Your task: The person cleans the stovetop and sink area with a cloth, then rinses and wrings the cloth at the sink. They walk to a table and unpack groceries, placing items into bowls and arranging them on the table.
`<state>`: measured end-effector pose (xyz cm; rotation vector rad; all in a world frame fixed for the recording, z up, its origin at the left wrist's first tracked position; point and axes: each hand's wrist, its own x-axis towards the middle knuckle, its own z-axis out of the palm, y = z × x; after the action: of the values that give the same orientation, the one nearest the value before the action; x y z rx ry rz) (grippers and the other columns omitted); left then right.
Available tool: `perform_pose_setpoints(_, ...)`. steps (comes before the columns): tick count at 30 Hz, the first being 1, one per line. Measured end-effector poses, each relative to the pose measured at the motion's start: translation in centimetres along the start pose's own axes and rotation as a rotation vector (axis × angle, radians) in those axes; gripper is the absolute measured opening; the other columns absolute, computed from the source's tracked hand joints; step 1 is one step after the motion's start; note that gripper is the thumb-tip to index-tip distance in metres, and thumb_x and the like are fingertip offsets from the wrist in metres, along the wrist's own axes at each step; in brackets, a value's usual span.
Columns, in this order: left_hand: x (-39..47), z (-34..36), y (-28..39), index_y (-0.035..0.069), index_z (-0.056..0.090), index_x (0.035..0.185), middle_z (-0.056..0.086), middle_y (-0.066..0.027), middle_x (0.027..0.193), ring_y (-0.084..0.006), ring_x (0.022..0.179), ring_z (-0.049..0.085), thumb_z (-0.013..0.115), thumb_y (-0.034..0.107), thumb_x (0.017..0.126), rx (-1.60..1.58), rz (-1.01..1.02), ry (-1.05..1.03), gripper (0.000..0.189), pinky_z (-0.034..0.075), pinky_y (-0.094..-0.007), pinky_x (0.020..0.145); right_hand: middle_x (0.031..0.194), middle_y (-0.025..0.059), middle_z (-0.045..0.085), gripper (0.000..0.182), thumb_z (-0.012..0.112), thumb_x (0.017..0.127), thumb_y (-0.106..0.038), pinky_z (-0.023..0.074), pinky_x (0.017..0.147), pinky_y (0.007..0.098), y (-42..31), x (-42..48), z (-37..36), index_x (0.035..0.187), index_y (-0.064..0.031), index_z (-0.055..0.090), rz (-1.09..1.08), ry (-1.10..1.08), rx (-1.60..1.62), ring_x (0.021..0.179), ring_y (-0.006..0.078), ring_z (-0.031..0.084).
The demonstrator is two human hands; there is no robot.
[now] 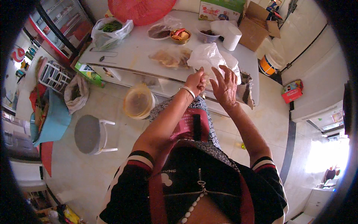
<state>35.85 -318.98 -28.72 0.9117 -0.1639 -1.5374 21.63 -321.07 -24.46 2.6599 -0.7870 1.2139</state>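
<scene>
My left hand (196, 81), with a pale bangle at the wrist, has its fingers curled in at the near edge of a white plastic bag (207, 57). Whether it grips the thin plastic is not clear. Just to its right, my right hand (226, 88) is raised with its fingers apart, in front of the bag's right part. Beyond my left hand, a clear bag of light brown food (170, 57) lies flat on the white table (131, 54). What the white bag contains is hidden.
Along the table's back stand a plastic bag of greens (112, 29), a metal bowl of food (180, 36), a plastic tub (207, 35) and a paper roll (232, 39). A lidded bucket (139, 100) and a stool (88, 134) stand on the floor to the left.
</scene>
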Motion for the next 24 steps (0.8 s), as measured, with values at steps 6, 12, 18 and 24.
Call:
perform_pose_setpoints(6,2.0,-0.4,0.3,0.011,0.052,0.076,0.03,0.0077,0.047,-0.0043,0.037,0.024,0.055,0.035,0.083,-0.232,-0.146,-0.245,0.025,0.018,-0.0183,0.035,0.115,0.0128,0.043,0.055,0.065,0.066,-0.012,0.0308,0.091,0.0426,0.5,-0.6,-0.3,0.117,-0.0112,0.046,0.151,0.066,0.032,0.107,0.0309,0.04)
perform_pose_setpoints(12,2.3,0.5,-0.3,0.017,0.039,0.063,0.033,0.0063,0.052,-0.0056,0.04,0.025,0.057,0.025,0.082,-0.226,-0.029,-0.089,0.028,0.022,-0.0206,0.038,0.115,0.0159,0.043,0.055,0.067,0.066,-0.007,0.0315,0.092,0.0416,2.4,-3.2,0.5,0.115,-0.006,0.044,0.477,0.157,0.172,0.107,0.0335,0.039)
perform_pose_setpoints(18,2.2,0.1,0.0,0.015,0.046,0.071,0.039,0.0049,0.056,-0.0064,0.043,0.033,0.059,0.012,0.076,-0.269,0.204,0.003,0.014,0.029,-0.0214,0.038,0.113,0.0173,0.043,0.052,0.066,0.067,-0.007,0.0306,0.094,0.0421,3.0,-5.4,0.7,0.114,-0.0045,0.044,0.586,0.095,0.251,0.108,0.0334,0.038)
perform_pose_setpoints(24,0.6,1.3,-0.9,0.009,0.042,0.09,0.045,-0.002,0.07,-0.0106,0.048,0.045,0.055,0.007,0.073,-0.009,0.646,0.336,0.021,0.042,-0.0262,0.042,0.114,0.0158,0.043,0.049,0.066,0.069,-0.008,0.033,0.093,0.0399,3.5,-6.0,1.0,0.113,-0.0048,0.046,0.516,0.113,0.149,0.108,0.0321,0.04)
